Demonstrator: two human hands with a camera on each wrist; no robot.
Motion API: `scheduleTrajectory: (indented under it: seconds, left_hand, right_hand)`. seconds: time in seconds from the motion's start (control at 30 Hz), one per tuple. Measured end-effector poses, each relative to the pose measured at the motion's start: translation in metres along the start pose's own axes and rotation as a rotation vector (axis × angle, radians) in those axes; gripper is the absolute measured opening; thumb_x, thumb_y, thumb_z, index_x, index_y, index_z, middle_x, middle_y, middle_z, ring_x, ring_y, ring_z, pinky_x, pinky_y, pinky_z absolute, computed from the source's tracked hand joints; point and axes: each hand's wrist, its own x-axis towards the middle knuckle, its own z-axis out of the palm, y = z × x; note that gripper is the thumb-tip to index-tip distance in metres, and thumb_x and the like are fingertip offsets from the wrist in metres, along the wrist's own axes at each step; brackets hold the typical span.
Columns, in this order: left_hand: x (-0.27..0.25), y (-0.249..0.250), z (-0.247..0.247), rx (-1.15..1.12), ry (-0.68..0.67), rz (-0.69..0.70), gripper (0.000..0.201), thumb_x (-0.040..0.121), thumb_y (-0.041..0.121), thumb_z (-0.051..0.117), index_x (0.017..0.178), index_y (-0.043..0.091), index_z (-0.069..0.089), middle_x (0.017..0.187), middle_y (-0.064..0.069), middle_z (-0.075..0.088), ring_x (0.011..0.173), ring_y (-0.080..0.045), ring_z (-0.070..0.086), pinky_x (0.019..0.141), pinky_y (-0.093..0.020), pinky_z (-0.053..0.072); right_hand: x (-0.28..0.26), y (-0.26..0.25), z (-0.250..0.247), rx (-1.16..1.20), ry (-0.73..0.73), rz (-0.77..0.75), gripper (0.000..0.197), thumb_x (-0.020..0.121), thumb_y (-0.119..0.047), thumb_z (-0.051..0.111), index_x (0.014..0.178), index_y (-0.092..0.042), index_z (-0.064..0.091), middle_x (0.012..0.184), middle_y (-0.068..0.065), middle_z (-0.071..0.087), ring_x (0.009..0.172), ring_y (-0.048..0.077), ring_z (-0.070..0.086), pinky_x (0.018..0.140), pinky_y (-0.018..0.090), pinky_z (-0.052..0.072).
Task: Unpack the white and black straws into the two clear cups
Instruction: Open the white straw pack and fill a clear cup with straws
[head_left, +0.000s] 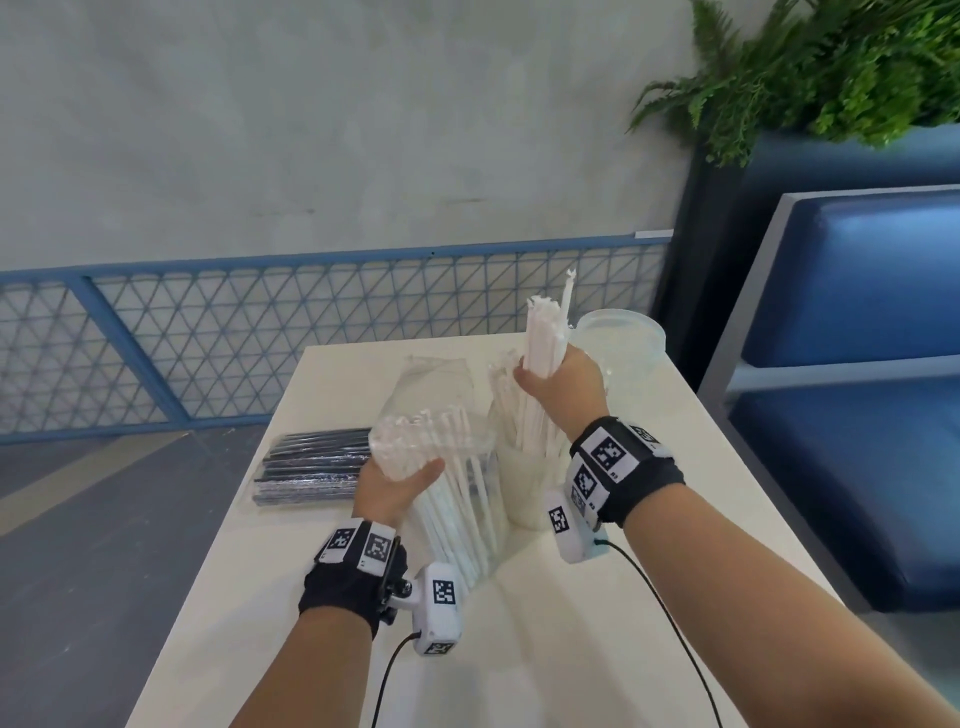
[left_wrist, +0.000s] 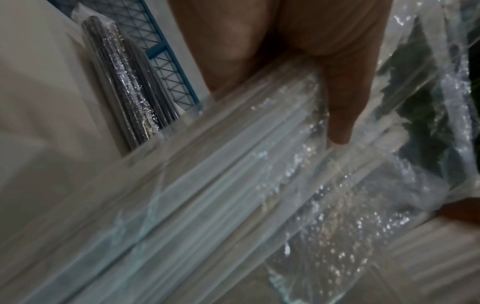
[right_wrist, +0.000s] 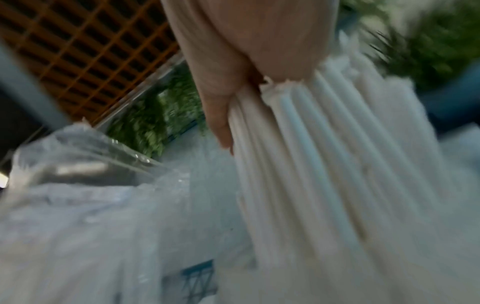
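Centre frame: right hand (head_left: 558, 376) clenches a white straw bundle (head_left: 540, 338) over the near clear cup (head_left: 524, 488); left hand (head_left: 397, 486) grips the open straw bag (head_left: 431, 431). Risk: crowded straws may tip the cup.

Beyond the fingers (head_left: 563, 364), past the far edge of the white surface (head_left: 597, 623), a blue mesh railing (head_left: 311, 332) runs across below a grey concrete wall (head_left: 311, 130). Up and to the right of the fingers, green fern foliage (head_left: 831, 67) spills from a dark blue planter (head_left: 727, 234). To the right of the fingers stands a blue padded bench seat (head_left: 857, 364) with a grey frame. Left of the surface lies grey floor (head_left: 104, 519).
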Motion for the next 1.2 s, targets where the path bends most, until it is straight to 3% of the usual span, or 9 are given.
scheduleTrajectory:
  seconds: [0.1,0.3,0.43,0.6,0.67,0.77,0.87,1.0,1.2]
  left_hand:
    - [-0.001,-0.002,-0.002,-0.044,-0.005,0.008,0.038,0.069,-0.002,0.075,0.091,0.024,0.059,0.093,0.003,0.064,0.102,-0.022,0.058,0.096,-0.037,0.044]
    - [0.0,-0.003,-0.001,-0.027,-0.025,0.016,0.04,0.066,-0.001,0.078,0.09,0.026,0.062,0.096,0.0,0.067,0.103,-0.025,0.061,0.097,-0.041,0.045]
    - [0.001,-0.004,-0.001,-0.038,-0.023,0.018,0.043,0.066,-0.002,0.077,0.094,0.026,0.06,0.098,0.001,0.066,0.106,-0.025,0.059,0.1,-0.043,0.044]
    - [0.0,-0.004,-0.001,-0.032,-0.032,0.013,0.046,0.065,-0.001,0.079,0.093,0.028,0.059,0.097,0.002,0.065,0.106,-0.026,0.059,0.101,-0.044,0.043]
    - [-0.001,-0.004,-0.001,-0.027,-0.043,0.015,0.048,0.061,0.002,0.082,0.094,0.028,0.06,0.099,0.001,0.066,0.109,-0.027,0.059,0.102,-0.046,0.043]
    - [-0.002,-0.006,-0.003,-0.039,-0.05,0.015,0.045,0.065,-0.002,0.078,0.095,0.027,0.06,0.1,0.0,0.066,0.109,-0.027,0.059,0.102,-0.046,0.042]
    - [-0.004,-0.007,-0.004,-0.067,-0.052,0.013,0.044,0.066,-0.005,0.076,0.094,0.025,0.061,0.1,-0.002,0.067,0.107,-0.027,0.06,0.102,-0.047,0.042]
    - [-0.004,-0.01,-0.005,-0.055,-0.039,0.001,0.044,0.065,-0.004,0.077,0.094,0.025,0.061,0.1,-0.003,0.067,0.107,-0.028,0.06,0.102,-0.048,0.043]
    - [-0.003,-0.009,-0.006,-0.06,-0.038,-0.015,0.04,0.066,-0.003,0.077,0.095,0.021,0.062,0.101,-0.004,0.068,0.105,-0.026,0.062,0.101,-0.046,0.044]
  right_hand:
    - [0.003,-0.002,-0.001,-0.147,-0.085,-0.002,0.04,0.078,-0.025,0.073,0.107,-0.002,0.059,0.095,0.01,0.064,0.087,0.022,0.06,0.072,0.029,0.047]
    - [0.004,-0.022,-0.002,0.332,0.184,-0.259,0.028,0.081,-0.001,0.061,0.1,-0.02,0.054,0.082,-0.001,0.063,0.07,0.004,0.06,0.066,0.008,0.044]
    - [0.013,-0.003,0.008,-0.113,-0.034,-0.275,0.02,0.087,-0.002,0.05,0.086,-0.011,0.068,0.096,0.006,0.067,0.076,0.012,0.055,0.068,0.017,0.038]
    - [0.022,0.011,0.008,-0.215,-0.084,-0.218,0.022,0.087,-0.006,0.046,0.087,-0.012,0.067,0.095,0.006,0.065,0.064,0.013,0.048,0.065,0.024,0.033]
    - [0.022,0.011,0.005,-0.247,-0.097,-0.187,0.017,0.09,-0.015,0.048,0.096,-0.012,0.064,0.098,0.008,0.064,0.076,0.019,0.057,0.07,0.028,0.039]
    - [0.012,0.016,-0.005,-0.332,0.013,-0.244,0.053,0.083,-0.044,0.059,0.128,-0.021,0.046,0.124,0.002,0.055,0.113,0.021,0.053,0.099,0.039,0.038]
    - [-0.008,0.026,-0.017,-0.153,0.299,-0.307,0.093,0.065,-0.065,0.063,0.142,-0.024,0.029,0.144,0.008,0.033,0.133,0.023,0.032,0.109,0.042,0.027]
    - [-0.027,0.056,-0.007,0.12,-0.033,-0.068,0.123,0.061,-0.031,0.085,0.148,-0.024,-0.001,0.154,0.013,0.0,0.144,0.023,0.01,0.107,0.025,0.019]
    - [-0.017,0.055,0.003,0.108,-0.022,-0.111,0.126,0.059,-0.025,0.087,0.148,-0.027,-0.003,0.156,0.011,-0.012,0.144,0.015,0.005,0.102,0.019,0.022]
